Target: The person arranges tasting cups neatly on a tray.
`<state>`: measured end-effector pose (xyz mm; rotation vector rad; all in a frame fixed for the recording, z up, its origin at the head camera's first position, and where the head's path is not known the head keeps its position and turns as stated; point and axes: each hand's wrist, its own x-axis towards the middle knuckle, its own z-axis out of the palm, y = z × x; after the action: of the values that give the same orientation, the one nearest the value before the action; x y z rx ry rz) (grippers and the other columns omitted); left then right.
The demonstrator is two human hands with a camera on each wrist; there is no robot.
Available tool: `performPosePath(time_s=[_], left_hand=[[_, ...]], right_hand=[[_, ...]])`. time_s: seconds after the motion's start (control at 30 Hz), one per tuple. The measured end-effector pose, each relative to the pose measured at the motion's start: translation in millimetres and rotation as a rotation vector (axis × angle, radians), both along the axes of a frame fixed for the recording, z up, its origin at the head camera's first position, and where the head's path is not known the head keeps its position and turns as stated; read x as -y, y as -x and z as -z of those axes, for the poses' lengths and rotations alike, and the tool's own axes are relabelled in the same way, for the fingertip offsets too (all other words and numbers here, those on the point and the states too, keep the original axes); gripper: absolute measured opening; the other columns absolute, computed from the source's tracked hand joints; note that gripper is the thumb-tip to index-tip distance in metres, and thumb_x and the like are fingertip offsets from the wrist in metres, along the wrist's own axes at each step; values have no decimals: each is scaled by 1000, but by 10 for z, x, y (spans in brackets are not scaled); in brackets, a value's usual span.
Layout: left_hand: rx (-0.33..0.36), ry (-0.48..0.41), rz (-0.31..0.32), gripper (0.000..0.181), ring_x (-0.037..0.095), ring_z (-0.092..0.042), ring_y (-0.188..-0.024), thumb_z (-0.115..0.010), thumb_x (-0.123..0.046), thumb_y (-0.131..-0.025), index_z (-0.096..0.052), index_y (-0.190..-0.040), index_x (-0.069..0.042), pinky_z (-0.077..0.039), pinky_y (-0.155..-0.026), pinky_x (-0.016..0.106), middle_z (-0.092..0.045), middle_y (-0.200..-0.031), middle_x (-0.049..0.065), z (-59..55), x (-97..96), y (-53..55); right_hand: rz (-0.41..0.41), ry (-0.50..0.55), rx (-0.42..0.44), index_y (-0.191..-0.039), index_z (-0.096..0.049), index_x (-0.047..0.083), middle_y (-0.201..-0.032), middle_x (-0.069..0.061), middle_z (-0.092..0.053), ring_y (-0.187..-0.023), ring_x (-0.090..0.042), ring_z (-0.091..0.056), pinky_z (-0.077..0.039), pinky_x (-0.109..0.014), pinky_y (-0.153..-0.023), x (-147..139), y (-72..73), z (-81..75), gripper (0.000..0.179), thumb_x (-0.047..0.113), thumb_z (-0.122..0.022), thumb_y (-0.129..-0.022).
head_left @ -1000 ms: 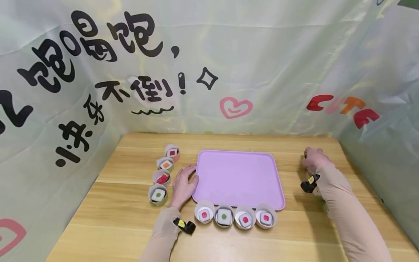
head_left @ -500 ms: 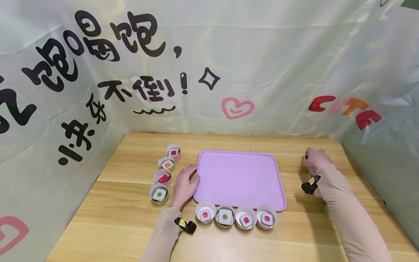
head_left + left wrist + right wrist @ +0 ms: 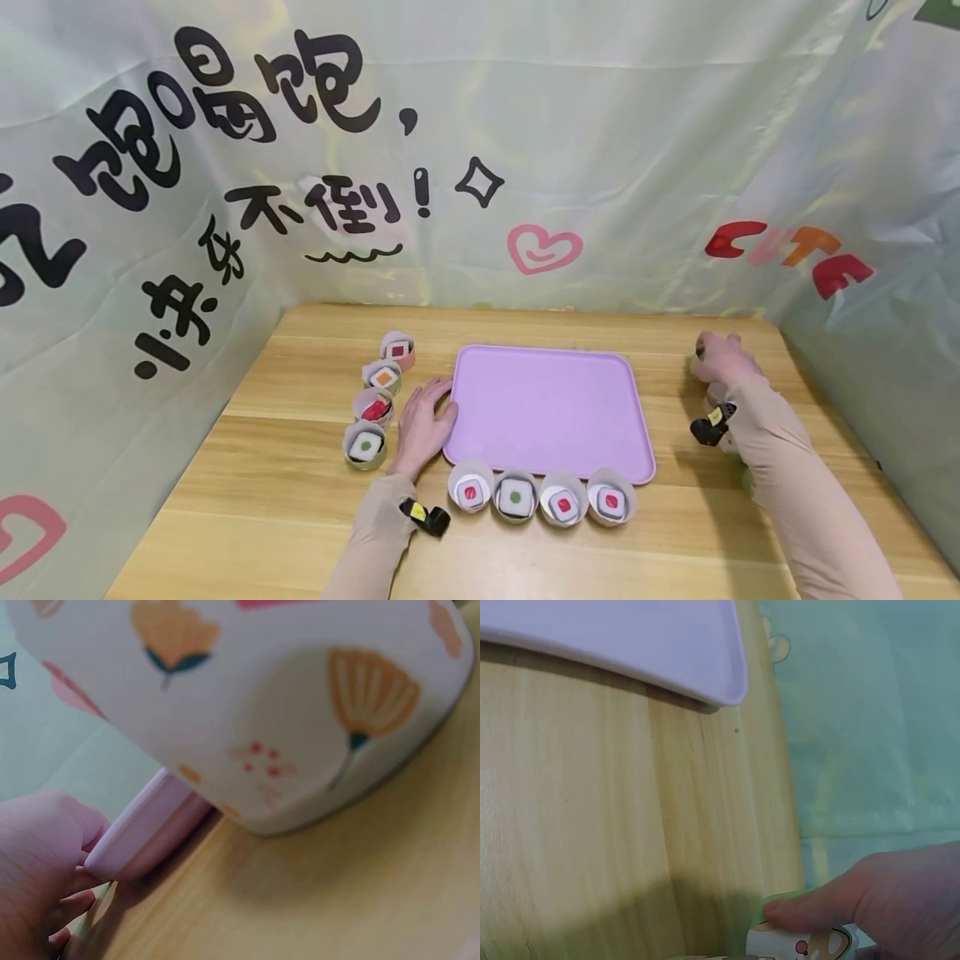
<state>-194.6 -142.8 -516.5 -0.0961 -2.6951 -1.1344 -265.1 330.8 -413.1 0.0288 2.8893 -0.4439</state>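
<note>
My left hand (image 3: 423, 425) rests with its fingers spread at the left edge of a purple tray (image 3: 551, 408); in the left wrist view the thumb and fingers meet the tray's rim (image 3: 135, 829). At the far right of the table, my right hand (image 3: 723, 360) reaches down and holds a small cup. The right wrist view shows the thumb (image 3: 810, 906) over this cup (image 3: 780, 941), which has an animal face and a green edge; most of it is hidden. Nearest my left hand stand small cups with sushi-shaped pieces, including one with a green centre (image 3: 365, 447).
Several more cups with sushi-shaped pieces (image 3: 516, 497) line the tray's front edge. A flower-printed cup (image 3: 285, 712) looms close in the left wrist view. Other cups (image 3: 717, 393) lie partly under the right forearm. A printed curtain (image 3: 637, 167) walls the table's back and sides.
My right hand has lifted slightly, uncovering a bit more of a cup beneath its wrist. The left hand stays at the tray's edge.
</note>
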Motion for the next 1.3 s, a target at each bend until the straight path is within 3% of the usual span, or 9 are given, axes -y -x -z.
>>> performPosePath(time_s=[0.2, 0.4, 0.53, 0.6, 0.7, 0.8, 0.9, 1.13, 1.3], left_hand=[[-2, -1, 3, 42, 29, -46, -145, -61, -22, -96, -63, -136, -10, -24, -127, 47, -61, -144, 9, 6, -4, 0], [2, -17, 9, 43, 30, -45, -146, -60, -22, -96, -63, -137, -11, -23, -127, 48, -60, -146, 9, -3, -2, 11], [12, -9, -14, 42, 31, -49, -139, -60, -25, -96, -65, -136, -13, -33, -120, 52, -60, -143, 9, -3, -7, 9], [8, 6, -33, 41, 32, -52, -131, -61, -27, -96, -66, -135, -14, -38, -113, 52, -63, -134, 10, -3, -15, 1], [-2, 32, -51, 41, 29, -53, -113, -61, -27, -95, -67, -134, -15, -41, -101, 50, -65, -106, 8, -10, -20, -16], [-9, 48, -50, 40, 27, -52, -101, -60, -25, -95, -67, -134, -14, -39, -102, 48, -61, -84, 3, -22, -23, -28], [-7, 56, -43, 40, 25, -52, -95, -59, -23, -96, -66, -134, -13, -36, -106, 48, -56, -76, -1, -26, -20, -29], [-36, 98, 17, 41, 23, -53, -94, -58, -20, -97, -64, -136, -10, -35, -108, 49, -60, -74, 0, 3, -11, -20], [-109, 166, 52, 41, 30, -57, -113, -58, -20, -98, -63, -136, -6, -37, -113, 50, -71, -110, 11, 28, -22, -19]], right_hand=[[-19, 1, -48, -131, -42, -11, -127, -47, -35, -113, -63, -40, -45, -67, -79, 25, -13, -24, 50, 12, -53, -88], [-76, -16, -138, -130, -46, -9, -123, -45, -40, -106, -57, -48, -47, -62, -75, 185, -8, -122, 50, 11, -57, -86], [-106, -13, -182, -128, -48, -7, -122, -46, -40, -99, -58, -53, -49, -64, -74, 323, 6, -152, 50, 13, -61, -85], [-119, -8, -204, -126, -49, -6, -122, -45, -41, -98, -57, -54, -50, -63, -73, 395, 13, -154, 49, 13, -61, -83], [-137, 1, -233, -124, -51, -4, -121, -43, -43, -98, -55, -54, -49, -62, -72, 502, 10, -154, 48, 15, -62, -82], [-162, 11, -239, -125, -52, -4, -120, -42, -46, -100, -53, -54, -49, -62, -73, 619, -5, -169, 47, 16, -62, -83], [-185, 22, -236, -126, -54, -3, -120, -40, -48, -101, -51, -55, -49, -62, -76, 754, -13, -190, 47, 17, -64, -85], [-251, 37, -222, -127, -56, -1, -122, -36, -50, -105, -49, -56, -51, -63, -82, 1122, 21, -224, 44, 16, -67, -88], [-307, 38, -228, -127, -58, 1, -121, -33, -52, -101, -44, -60, -54, -61, -82, 1408, 40, -238, 44, 14, -71, -87]])
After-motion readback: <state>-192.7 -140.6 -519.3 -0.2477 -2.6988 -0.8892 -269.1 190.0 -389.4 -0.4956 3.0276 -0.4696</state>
